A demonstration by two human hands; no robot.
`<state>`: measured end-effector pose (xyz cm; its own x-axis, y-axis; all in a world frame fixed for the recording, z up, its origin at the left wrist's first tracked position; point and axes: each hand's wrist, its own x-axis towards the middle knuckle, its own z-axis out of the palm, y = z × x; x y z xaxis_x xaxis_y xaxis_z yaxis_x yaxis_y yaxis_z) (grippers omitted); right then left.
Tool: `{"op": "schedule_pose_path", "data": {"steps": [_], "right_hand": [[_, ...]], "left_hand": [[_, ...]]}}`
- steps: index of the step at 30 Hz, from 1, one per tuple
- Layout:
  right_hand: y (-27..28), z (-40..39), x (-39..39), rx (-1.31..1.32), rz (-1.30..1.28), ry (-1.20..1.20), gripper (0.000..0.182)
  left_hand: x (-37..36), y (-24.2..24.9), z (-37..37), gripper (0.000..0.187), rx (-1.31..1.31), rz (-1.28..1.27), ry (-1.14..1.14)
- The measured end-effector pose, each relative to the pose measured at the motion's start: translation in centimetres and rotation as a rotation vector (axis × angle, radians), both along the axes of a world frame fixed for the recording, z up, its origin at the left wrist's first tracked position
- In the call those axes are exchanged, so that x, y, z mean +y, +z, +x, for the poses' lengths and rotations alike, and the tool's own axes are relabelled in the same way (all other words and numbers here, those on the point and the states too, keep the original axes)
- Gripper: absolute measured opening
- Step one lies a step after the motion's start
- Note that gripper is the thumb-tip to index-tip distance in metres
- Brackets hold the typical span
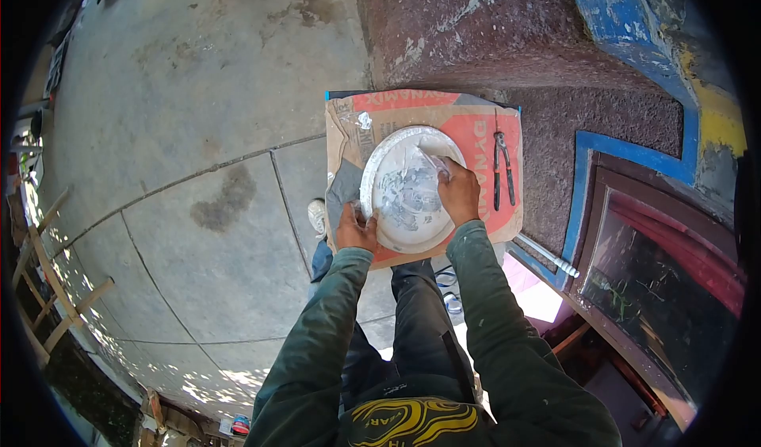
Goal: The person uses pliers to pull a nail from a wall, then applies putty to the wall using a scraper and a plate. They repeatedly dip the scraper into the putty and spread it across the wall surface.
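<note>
A round, whitish dish-like piece [371,179] with a raised rim lies on a table covered with brown and red paper sacking. Its inner face is smeared white and grey. My left hand [357,229] grips the rim at the near left, thumb over the edge. Over the upper right of the dish, my right hand [461,192] is closed in a pinch on a crumpled, translucent plastic piece [428,159] that points down onto the surface. To the right of the dish lie pliers [504,170] with black handles.
Printed paper sacking [483,217] covers the small table. A rough dark wall [547,138] with blue trim stands close on the right, with a window [650,280] below it. Concrete floor [198,185] stretches left. A light shoe [317,217] shows beside the table.
</note>
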<state>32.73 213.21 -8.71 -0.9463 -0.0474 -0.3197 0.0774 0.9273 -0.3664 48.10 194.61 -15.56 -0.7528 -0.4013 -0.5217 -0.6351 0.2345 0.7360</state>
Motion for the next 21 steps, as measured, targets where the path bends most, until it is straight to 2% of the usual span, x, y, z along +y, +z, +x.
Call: {"op": "schedule_pose_path", "data": {"steps": [5, 7, 9, 11, 13, 15, 17, 20, 21], "right_hand": [[-0.6, -1.5, -0.8, 0.012, 0.061, -0.037, 0.038], [-1.3, -1.3, -1.3, 0.106, -0.002, 0.075, 0.038], [-1.0, -0.6, -1.4, 0.056, 0.007, 0.106, 0.038], [-0.3, 0.1, -1.1, 0.007, 0.024, 0.26, 0.038], [0.7, 1.0, -0.2, -0.03, 0.049, 0.294, 0.039], [0.9, 1.4, 1.3, 0.001, -0.08, 0.36, 0.037], [1.7, 0.9, 2.6, -0.065, -0.137, 0.331, 0.035], [2.1, 0.3, 4.6, -0.398, -0.43, 0.084, 0.031], [2.1, 0.0, 5.2, -0.393, -0.433, 0.084, 0.031]], "left_hand": [[-0.1, 2.2, -1.2, 0.036, -0.002, -0.009, -0.001], [-0.1, 2.4, -1.4, 0.035, 0.004, -0.019, 0.005], [0.2, 2.6, -1.5, 0.034, 0.097, -0.073, 0.021], [0.4, 3.6, -1.8, 0.034, 0.08, -0.061, 0.028], [0.6, 4.4, -2.2, 0.033, 0.068, -0.046, 0.038], [0.6, 4.8, -2.5, 0.034, 0.04, -0.018, 0.06], [0.4, 4.7, -2.6, 0.034, 0.021, -0.034, 0.054], [0.0, 3.8, -2.5, 0.035, -0.01, -0.049, 0.048], [-0.2, 3.4, -2.6, 0.037, -0.021, -0.047, 0.049]]}}
